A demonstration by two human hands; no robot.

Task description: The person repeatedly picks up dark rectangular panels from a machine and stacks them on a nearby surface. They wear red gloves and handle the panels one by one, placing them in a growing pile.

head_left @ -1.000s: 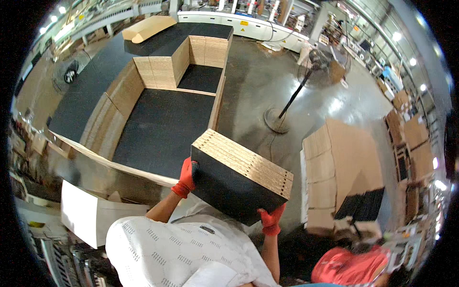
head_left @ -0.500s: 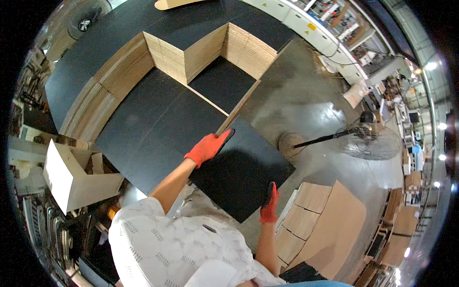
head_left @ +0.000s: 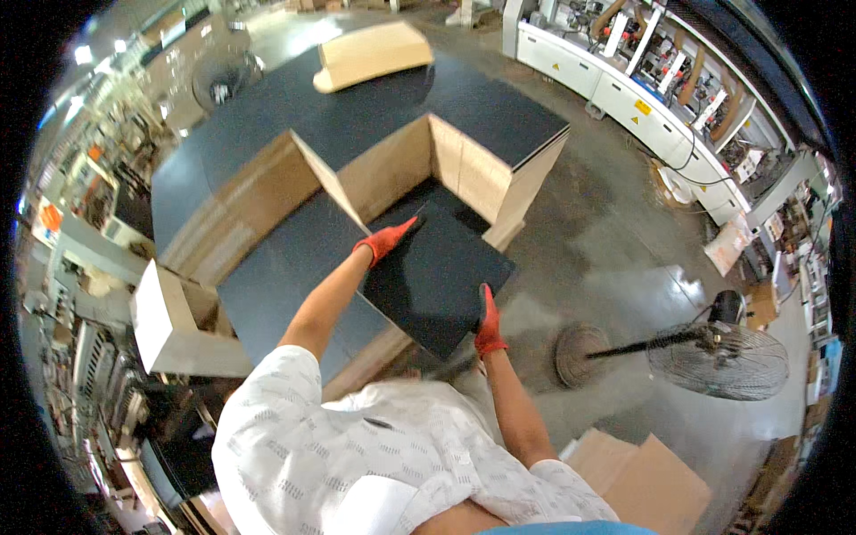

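A square black panel (head_left: 437, 281) is held between my two red-gloved hands, tilted over the lower part of the board stack. My left hand (head_left: 385, 242) grips its far left edge, fingers stretched along it. On the near right edge, my right hand (head_left: 489, 328) has its thumb up, and its other fingers are partly hidden. Just beyond the panel is a corner recess with a black surface (head_left: 435, 198), walled by pale board edges (head_left: 473, 169). To the left lies a lower stack with a black top (head_left: 303, 267).
Taller black-topped stacks (head_left: 481, 98) rise behind, bearing a pale curved piece (head_left: 379, 55). A standing fan (head_left: 718, 357) is on the floor at right. A white box-like piece (head_left: 192, 325) stands left. Cardboard (head_left: 655, 481) lies near right. White machinery (head_left: 615, 94) lines the far right.
Both hands have carried the black panel forward, from beside my body to over the stack by the recess. My view has shifted, showing more of the far side.
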